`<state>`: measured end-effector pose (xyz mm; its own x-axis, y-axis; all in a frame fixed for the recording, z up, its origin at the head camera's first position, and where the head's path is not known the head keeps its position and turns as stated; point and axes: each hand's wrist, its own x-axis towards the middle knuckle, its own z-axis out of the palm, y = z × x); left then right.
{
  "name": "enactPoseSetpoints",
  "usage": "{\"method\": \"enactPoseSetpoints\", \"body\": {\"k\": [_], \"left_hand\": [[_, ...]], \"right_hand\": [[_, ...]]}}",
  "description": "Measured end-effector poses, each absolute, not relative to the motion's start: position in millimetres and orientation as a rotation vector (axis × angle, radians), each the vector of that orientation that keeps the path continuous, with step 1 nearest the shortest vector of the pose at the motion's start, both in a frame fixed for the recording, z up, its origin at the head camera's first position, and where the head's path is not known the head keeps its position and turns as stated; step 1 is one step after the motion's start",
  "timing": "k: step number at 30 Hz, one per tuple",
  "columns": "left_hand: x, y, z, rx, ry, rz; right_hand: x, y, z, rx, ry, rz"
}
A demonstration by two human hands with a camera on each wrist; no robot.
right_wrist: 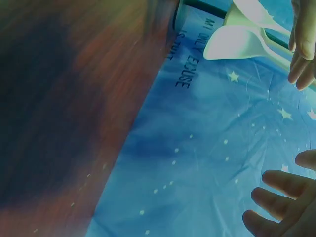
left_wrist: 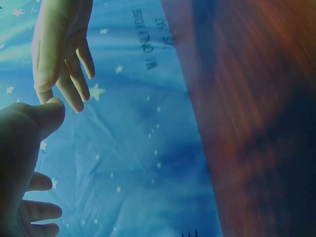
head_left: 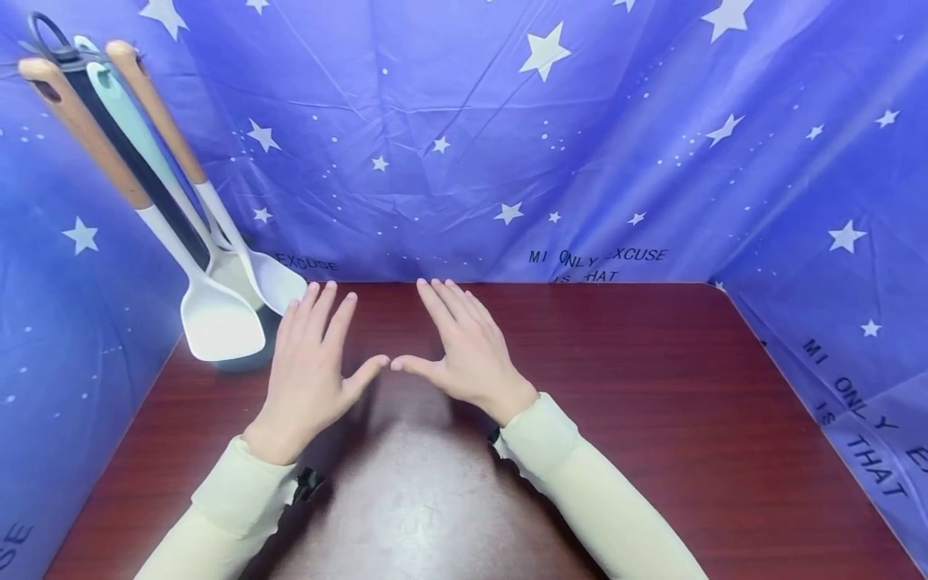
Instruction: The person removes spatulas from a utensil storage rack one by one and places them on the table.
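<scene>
Both hands are held over the table with palms down and fingers spread. My left hand (head_left: 308, 370) holds nothing and is nearest to the cooking utensils at the left. Opposite it, my right hand (head_left: 474, 354) is also bare, its thumb tip close to the left thumb tip. A white turner (head_left: 221, 322) with a wooden handle hangs at the front of a dark stand (head_left: 138, 161). Behind the left fingertips shows a second white-headed utensil (head_left: 279, 282) with a wooden handle. Between them hangs a utensil with a mint-green handle (head_left: 126, 109); its head is partly hidden.
The dark red-brown wooden table (head_left: 638, 387) reflects a bright glare near its front. Blue cloth (head_left: 435, 97) with white stars and printed words encloses the back and both sides. The stand's round base (head_left: 246, 361) sits at the table's left edge.
</scene>
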<state>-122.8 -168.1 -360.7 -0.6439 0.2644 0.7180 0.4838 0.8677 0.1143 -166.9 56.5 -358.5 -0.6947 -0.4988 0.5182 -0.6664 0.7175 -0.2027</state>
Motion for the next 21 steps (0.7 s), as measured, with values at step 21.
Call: {"method": "enactPoseSetpoints", "body": {"k": [21], "left_hand": [[-110.3, -236.9, -341.3, -0.4, -2.205, -0.575]], "right_hand": [[-183.6, -9.5, -337.6, 1.047, -2.396, 0.577]]}}
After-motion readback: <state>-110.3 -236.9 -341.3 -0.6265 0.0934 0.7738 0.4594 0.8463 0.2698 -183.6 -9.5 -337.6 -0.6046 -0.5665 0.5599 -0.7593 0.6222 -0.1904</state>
